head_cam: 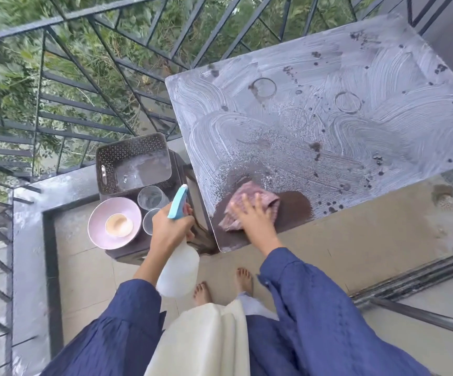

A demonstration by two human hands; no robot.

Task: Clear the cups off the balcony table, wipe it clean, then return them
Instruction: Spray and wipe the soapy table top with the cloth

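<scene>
At the near corner of the counter (pixel 328 137), the right hand (pixel 252 213) presses flat, fingers spread, on a purple cloth (pixel 251 189). The left hand (pixel 169 226) grips a spray bottle (pixel 179 264); two clear cups (pixel 152 198) stand just left of it, on a dark stool (pixel 122 253).

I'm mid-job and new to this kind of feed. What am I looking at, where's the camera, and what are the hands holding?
One camera, worn on a person's head, looks down at their own bare hands; there is no machine. The left hand grips a spray bottle. The right hand presses a purple cloth on the smeared table, which shows ring marks. Two glasses and a cup on a pink plate sit on a low stand beside it, by a basket.
</scene>
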